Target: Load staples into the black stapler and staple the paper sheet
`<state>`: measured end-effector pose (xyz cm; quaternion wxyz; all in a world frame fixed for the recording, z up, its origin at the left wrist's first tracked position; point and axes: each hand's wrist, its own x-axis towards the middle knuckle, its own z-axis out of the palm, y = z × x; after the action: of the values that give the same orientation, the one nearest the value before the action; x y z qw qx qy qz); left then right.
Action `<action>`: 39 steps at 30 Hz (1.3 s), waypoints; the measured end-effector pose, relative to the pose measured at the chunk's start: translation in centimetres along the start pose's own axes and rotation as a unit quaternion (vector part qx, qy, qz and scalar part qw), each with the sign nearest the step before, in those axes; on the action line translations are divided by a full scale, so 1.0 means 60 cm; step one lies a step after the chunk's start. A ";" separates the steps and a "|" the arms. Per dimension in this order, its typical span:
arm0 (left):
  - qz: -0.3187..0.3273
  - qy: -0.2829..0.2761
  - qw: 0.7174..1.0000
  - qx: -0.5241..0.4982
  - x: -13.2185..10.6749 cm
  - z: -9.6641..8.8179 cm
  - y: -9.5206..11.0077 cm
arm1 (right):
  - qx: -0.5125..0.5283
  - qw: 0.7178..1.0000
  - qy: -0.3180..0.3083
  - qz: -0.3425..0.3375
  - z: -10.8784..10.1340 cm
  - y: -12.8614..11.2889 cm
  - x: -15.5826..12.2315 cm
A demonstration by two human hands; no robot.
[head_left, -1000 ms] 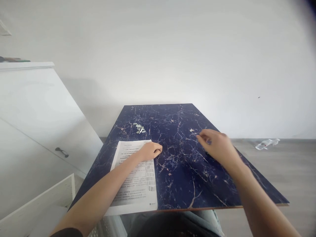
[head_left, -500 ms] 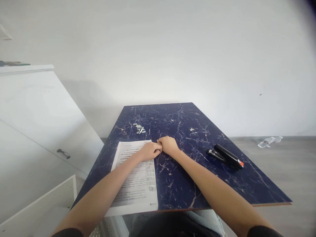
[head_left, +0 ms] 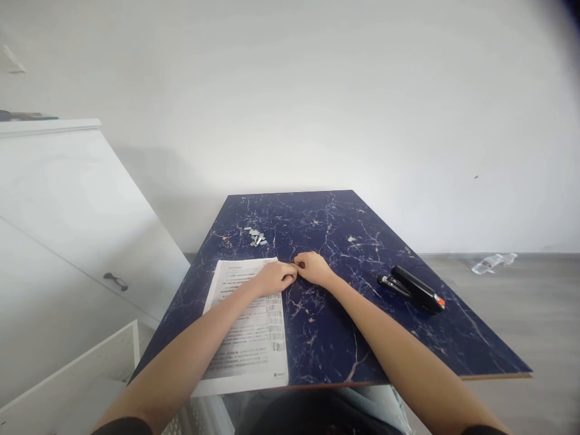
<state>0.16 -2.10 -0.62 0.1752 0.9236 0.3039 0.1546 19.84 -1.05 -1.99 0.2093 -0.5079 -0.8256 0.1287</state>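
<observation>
A printed white paper sheet (head_left: 247, 329) lies on the left part of a dark blue marbled table (head_left: 326, 326). My left hand (head_left: 274, 278) rests curled on the sheet's upper right corner. My right hand (head_left: 313, 268) sits beside it, fingertips pinched and meeting the left hand's fingertips; what they pinch is too small to make out. A black stapler (head_left: 413, 289) with an orange tip lies open on the table to the right, away from both hands.
A small heap of loose staples (head_left: 256, 236) sits near the table's far left, and a tiny scrap (head_left: 351, 239) lies farther right. A white cabinet (head_left: 67, 205) stands at the left. A plastic bottle (head_left: 492, 263) lies on the grey floor.
My right hand left the stapler on the right side of the table and moved left to meet my left hand. My left hand stayed on the paper's corner.
</observation>
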 end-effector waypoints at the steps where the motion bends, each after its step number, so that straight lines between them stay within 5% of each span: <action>1: 0.000 0.001 1.000 -0.001 0.000 0.000 0.000 | -0.001 1.000 -0.001 -0.002 0.000 -0.001 0.000; 24: 0.000 -0.004 1.000 0.004 0.000 -0.001 -0.001 | -0.006 0.999 -0.034 -0.030 -0.017 -0.008 -0.003; 30: -0.007 -0.008 1.000 -0.014 -0.002 -0.005 0.004 | -0.101 0.990 -0.101 -0.023 -0.096 -0.001 -0.027; 34: -0.009 -0.004 1.000 -0.025 -0.003 -0.005 0.004 | -0.069 0.979 -0.193 -0.023 -0.173 0.030 -0.050; 39: -0.010 -0.001 1.000 -0.030 -0.004 -0.002 -0.001 | -0.142 0.982 -0.078 0.092 -0.249 0.070 -0.100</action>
<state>-0.08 -2.17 -0.60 0.2048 0.9151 0.3077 0.1609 32.63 -4.50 8.08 0.0571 -0.5949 -0.7989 0.0684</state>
